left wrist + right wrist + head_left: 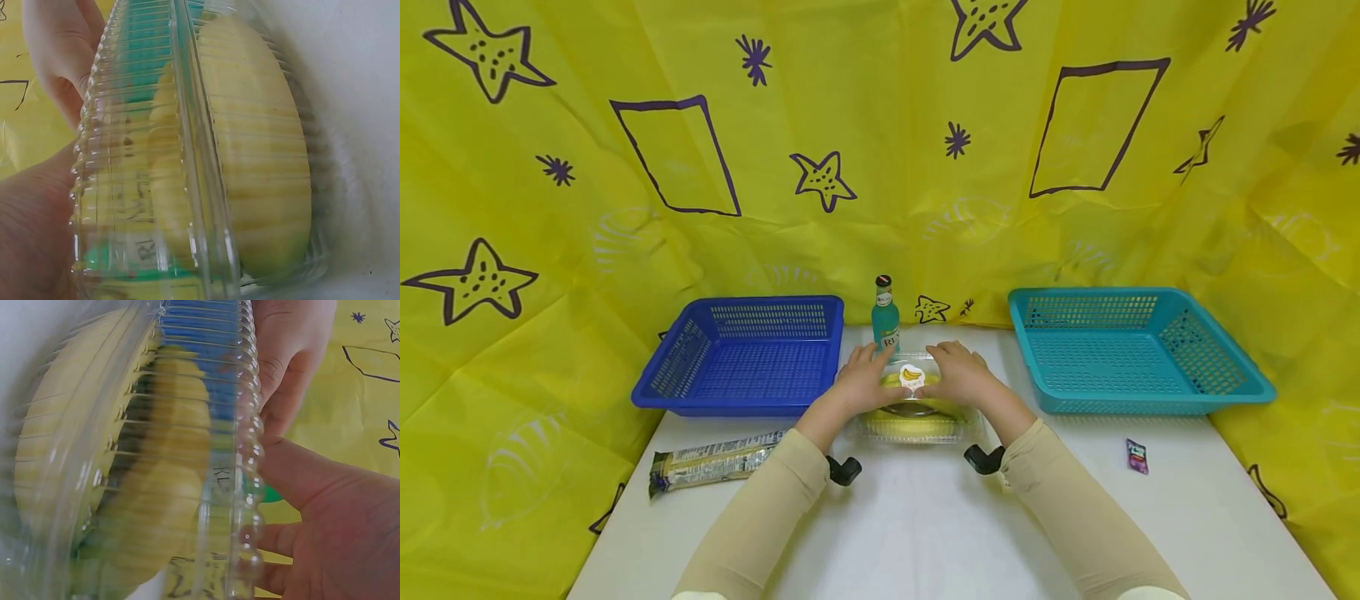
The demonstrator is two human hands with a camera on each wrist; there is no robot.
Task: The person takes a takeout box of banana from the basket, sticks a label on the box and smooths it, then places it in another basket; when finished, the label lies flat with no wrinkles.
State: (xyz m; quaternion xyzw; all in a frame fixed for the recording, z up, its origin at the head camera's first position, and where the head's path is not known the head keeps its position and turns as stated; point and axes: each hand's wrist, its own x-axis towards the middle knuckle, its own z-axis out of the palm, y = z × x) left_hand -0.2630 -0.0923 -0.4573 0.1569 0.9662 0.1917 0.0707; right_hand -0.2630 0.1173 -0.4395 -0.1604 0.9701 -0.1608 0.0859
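A clear plastic clamshell box [917, 433] with bananas [262, 150] inside sits on the white table, its lid down. A white sticker [912, 375] with a banana picture is on the lid. My left hand [861, 382] rests on the left part of the lid, thumb pointing in toward the sticker. On the right part lies my right hand [962, 375], its thumb near the sticker too. The fingers of both hands look spread and fairly straight. Just behind the box stands a teal bottle [886, 317] with a dark cap. The ribbed box wall fills both wrist views.
A blue basket [737, 410] stands at the back left and a teal basket [1150, 404] at the back right. A long foil-wrapped pack [715, 462] lies at left, partly behind my left sleeve. A small purple packet [1137, 457] lies at right. Yellow curtain surrounds the table.
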